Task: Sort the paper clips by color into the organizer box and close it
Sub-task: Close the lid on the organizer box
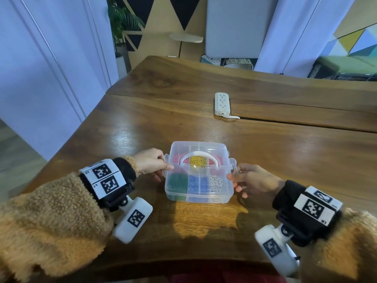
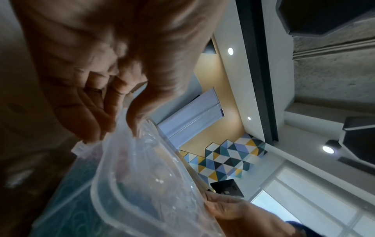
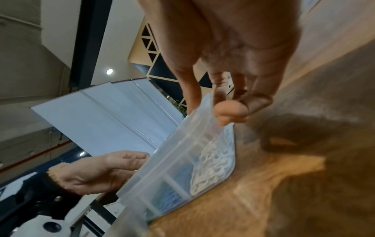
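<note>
The left hand [image 1: 152, 163] pinches the latch on the left end of the organizer box [image 1: 199, 172], thumb on the lid edge and the other fingers curled under the tab. The right hand [image 1: 253, 180] does the same on the right end, fingers bent around the latch there. The box stands flat on the wooden table [image 1: 285, 160], near the front edge, directly between both hands. Its long axis goes from left to right, from one hand to the other, and its white carrying handle [image 1: 199, 158] lies folded down on the clear lid. From the head view I see through the lid the paper clips in compartments: pink at the far left, yellow [image 1: 197, 161] in the far middle, green [image 1: 177, 180], blue [image 1: 197, 182] and white [image 1: 218, 181] along the near row. The right wrist view shows only the white and blue compartments, from the side, with a fingertip [image 3: 229, 110] on the lid rim. The left wrist view is blurred; there the colours are hard to tell. A white power strip [image 1: 222, 104] lies further back on the table, well apart from the box.
</note>
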